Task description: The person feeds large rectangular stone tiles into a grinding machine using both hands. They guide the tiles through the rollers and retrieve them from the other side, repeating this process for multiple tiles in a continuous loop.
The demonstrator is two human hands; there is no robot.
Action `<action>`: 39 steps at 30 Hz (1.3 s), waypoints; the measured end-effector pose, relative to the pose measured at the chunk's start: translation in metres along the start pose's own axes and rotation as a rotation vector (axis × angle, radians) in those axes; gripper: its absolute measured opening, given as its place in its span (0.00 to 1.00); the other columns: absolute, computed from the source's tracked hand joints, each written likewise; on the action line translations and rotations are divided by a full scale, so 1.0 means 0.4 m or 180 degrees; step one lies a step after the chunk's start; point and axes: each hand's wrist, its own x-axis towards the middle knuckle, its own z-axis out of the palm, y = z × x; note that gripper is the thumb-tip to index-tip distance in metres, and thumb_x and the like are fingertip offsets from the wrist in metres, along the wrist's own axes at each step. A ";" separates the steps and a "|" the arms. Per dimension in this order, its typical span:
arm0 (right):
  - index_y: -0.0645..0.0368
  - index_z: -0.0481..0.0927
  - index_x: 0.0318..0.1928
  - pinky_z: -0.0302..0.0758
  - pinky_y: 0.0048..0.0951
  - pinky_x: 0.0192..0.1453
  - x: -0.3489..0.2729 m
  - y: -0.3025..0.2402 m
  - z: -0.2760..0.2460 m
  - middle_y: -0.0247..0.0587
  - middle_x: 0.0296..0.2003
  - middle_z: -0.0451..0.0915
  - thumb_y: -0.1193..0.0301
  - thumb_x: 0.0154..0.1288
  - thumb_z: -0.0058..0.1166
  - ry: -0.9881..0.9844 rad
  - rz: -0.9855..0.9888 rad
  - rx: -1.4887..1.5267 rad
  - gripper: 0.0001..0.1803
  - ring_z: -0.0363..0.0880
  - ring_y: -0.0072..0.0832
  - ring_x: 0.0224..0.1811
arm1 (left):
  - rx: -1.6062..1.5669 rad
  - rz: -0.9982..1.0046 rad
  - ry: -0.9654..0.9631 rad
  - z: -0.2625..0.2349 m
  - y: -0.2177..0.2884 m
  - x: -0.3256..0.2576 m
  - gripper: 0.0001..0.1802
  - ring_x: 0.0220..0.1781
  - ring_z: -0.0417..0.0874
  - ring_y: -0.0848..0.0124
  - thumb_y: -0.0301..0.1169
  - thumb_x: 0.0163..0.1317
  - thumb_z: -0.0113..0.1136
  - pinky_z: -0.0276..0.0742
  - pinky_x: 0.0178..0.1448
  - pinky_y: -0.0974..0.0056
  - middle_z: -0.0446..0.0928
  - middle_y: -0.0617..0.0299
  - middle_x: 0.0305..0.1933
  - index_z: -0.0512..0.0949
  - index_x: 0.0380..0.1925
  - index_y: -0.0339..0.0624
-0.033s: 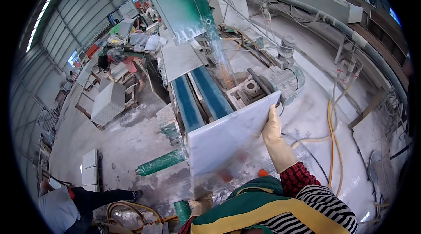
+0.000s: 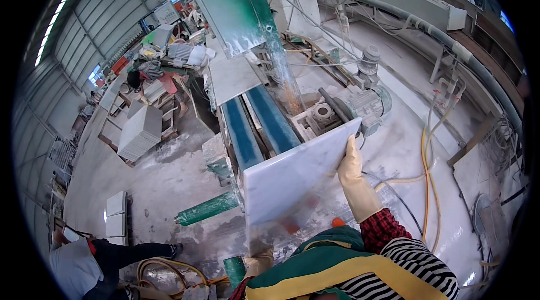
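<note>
A polished white-grey marble slab (image 2: 292, 179) stands steeply tilted in front of me, held between both hands. My right hand (image 2: 354, 173), in a cream rubber glove, grips its right edge near the upper corner. Low on the slab's left side, my left hand (image 2: 260, 262), gloved alike, is closed around the lower edge; part of it is hidden by the slab and my green and yellow apron (image 2: 337, 255). Just beyond the slab's top edge run two blue conveyor belts (image 2: 270, 120) of a machine. Another slab (image 2: 233, 77) lies farther up on those belts.
An electric motor (image 2: 368, 106) sits beside the belts at right. Green rollers (image 2: 208, 209) jut out at left. Hoses (image 2: 426, 170) cross the floor. A stack of slabs (image 2: 140, 131) stands far left. One person (image 2: 79, 266) is at lower left, another (image 2: 152, 75) bends farther back.
</note>
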 end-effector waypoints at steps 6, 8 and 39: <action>0.66 0.78 0.65 0.76 0.33 0.64 0.004 0.028 -0.025 0.43 0.55 0.84 0.43 0.83 0.48 0.0050 0.0021 -0.0029 0.35 0.81 0.29 0.54 | 0.0081 -0.0014 0.0030 -0.028 0.008 0.005 0.32 0.65 0.77 0.51 0.56 0.73 0.40 0.72 0.67 0.38 0.78 0.56 0.61 0.75 0.63 0.45; 0.66 0.78 0.66 0.76 0.33 0.66 0.009 0.031 -0.027 0.44 0.57 0.84 0.43 0.83 0.47 0.0046 0.0090 0.0073 0.36 0.81 0.30 0.55 | 0.0099 -0.0030 0.0043 -0.042 0.002 0.002 0.32 0.64 0.77 0.51 0.55 0.73 0.40 0.73 0.66 0.39 0.79 0.56 0.60 0.75 0.62 0.45; 0.62 0.77 0.68 0.82 0.38 0.65 -0.028 -0.048 -0.459 0.44 0.58 0.85 0.26 0.72 0.47 0.1460 -0.0206 0.0885 0.51 0.84 0.36 0.58 | 0.2141 -0.0653 0.0176 -0.238 -0.064 0.186 0.26 0.52 0.86 0.50 0.48 0.71 0.45 0.84 0.55 0.42 0.86 0.53 0.47 0.82 0.51 0.40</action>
